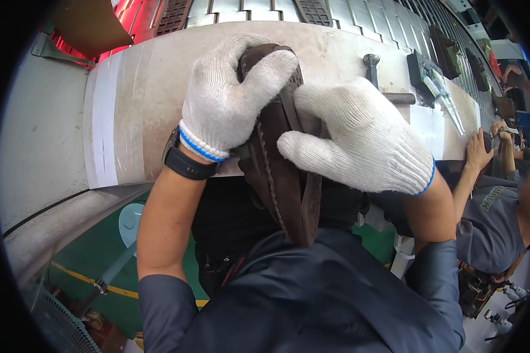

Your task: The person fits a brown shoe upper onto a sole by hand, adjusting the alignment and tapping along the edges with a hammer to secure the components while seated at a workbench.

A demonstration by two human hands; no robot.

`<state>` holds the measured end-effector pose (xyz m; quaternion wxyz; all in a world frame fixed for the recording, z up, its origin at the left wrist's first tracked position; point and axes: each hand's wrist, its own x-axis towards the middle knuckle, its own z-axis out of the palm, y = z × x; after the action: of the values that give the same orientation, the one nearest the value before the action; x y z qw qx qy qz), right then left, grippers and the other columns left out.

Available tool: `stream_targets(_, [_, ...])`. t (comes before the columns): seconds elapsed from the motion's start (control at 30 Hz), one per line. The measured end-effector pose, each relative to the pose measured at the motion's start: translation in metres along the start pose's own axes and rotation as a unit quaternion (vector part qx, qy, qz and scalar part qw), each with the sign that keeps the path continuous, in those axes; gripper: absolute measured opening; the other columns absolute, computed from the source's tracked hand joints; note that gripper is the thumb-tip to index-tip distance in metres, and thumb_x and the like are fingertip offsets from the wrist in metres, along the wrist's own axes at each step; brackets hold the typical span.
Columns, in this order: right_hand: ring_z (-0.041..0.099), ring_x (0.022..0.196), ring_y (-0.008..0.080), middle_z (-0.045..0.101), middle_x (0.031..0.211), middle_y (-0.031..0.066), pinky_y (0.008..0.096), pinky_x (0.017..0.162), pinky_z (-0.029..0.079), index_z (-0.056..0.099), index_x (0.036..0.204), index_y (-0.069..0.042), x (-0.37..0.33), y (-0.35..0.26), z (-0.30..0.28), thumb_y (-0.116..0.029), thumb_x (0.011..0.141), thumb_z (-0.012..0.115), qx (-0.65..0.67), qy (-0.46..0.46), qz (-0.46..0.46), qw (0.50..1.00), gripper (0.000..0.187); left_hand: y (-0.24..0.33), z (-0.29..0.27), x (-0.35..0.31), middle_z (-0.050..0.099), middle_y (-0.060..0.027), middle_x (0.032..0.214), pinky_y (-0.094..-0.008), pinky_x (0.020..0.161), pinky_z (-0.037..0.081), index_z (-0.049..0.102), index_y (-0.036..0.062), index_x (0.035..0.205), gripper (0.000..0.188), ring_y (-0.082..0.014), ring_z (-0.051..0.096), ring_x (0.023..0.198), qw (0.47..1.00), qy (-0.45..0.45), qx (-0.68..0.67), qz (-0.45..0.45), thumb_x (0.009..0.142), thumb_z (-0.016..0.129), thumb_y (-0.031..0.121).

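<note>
A dark brown shoe (275, 162) with a stitched seam is held on its side over the near edge of the work table, one end pointing at my body. My left hand (232, 88), in a white knitted glove, is closed round its far end, the thumb pressed along the edge. My right hand (359, 129), gloved likewise, grips the right side where the sole's edge strip (290, 109) runs; its thumb lies against the shoe's side. A narrow gap shows between strip and upper near my right fingers. The fingertips behind the shoe are hidden.
On the pale table (159, 88), a dark metal tool with a round head (371, 62) lies beyond my right hand, near a black box (421, 73) and pale tubes (444, 100). A slatted conveyor (359, 17) carries soles (314, 12) along the far side. A co-worker (494, 217) sits at right.
</note>
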<state>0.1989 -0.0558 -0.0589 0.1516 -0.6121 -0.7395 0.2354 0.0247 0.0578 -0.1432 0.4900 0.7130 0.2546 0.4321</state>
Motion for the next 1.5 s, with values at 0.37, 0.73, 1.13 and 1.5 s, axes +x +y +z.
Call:
stream_targets(0.37, [0.071, 0.075, 0.0282, 0.070, 0.079, 0.0171, 0.0397, 0.072, 0.057, 0.076, 0.098, 0.002, 0.019, 0.005, -0.006, -0.025, 0.107, 0.068, 0.073, -0.052, -0.017, 0.996, 0.030, -0.001, 0.000, 0.001, 0.082, -0.0139, 0.092, -0.0348, 0.079, 0.061, 0.081, -0.0020, 0.111, 0.035, -0.0203, 0.079, 0.084, 1.000, 0.011, 0.000, -0.015, 0.100, 0.078, 0.031])
stream_targets(0.73, [0.071, 0.098, 0.0148, 0.074, 0.117, 0.0088, 0.0327, 0.089, 0.060, 0.069, 0.140, 0.004, -0.021, 0.044, 0.033, -0.024, 0.101, 0.071, 0.286, 0.002, 0.134, 0.949, 0.048, -0.008, -0.005, -0.003, 0.078, -0.0121, 0.106, -0.0364, 0.090, 0.057, 0.077, -0.0025, 0.119, 0.034, -0.0209, 0.073, 0.097, 0.999, -0.006, 0.013, 0.029, 0.108, 0.068, 0.027])
stream_targets(1.13, [0.074, 0.102, 0.0133, 0.079, 0.117, 0.0092, 0.0329, 0.094, 0.063, 0.072, 0.136, 0.007, -0.012, 0.054, 0.046, -0.019, 0.095, 0.088, 0.528, -0.039, 0.114, 0.841, 0.051, -0.020, -0.013, -0.004, 0.075, -0.0118, 0.102, -0.0343, 0.092, 0.054, 0.075, -0.0064, 0.115, 0.033, -0.0209, 0.069, 0.096, 0.991, 0.020, 0.095, 0.094, 0.108, 0.067, 0.024])
stream_targets(1.5, [0.071, 0.114, 0.0180, 0.075, 0.132, 0.0115, 0.0349, 0.104, 0.060, 0.059, 0.155, 0.003, 0.003, 0.052, 0.042, -0.023, 0.095, 0.088, 0.308, 0.037, 0.135, 0.941, 0.071, -0.001, 0.000, 0.012, 0.078, -0.0147, 0.112, -0.0364, 0.100, 0.056, 0.069, -0.0089, 0.129, 0.048, -0.0209, 0.072, 0.107, 0.998, 0.024, -0.038, 0.040, 0.104, 0.075, 0.031])
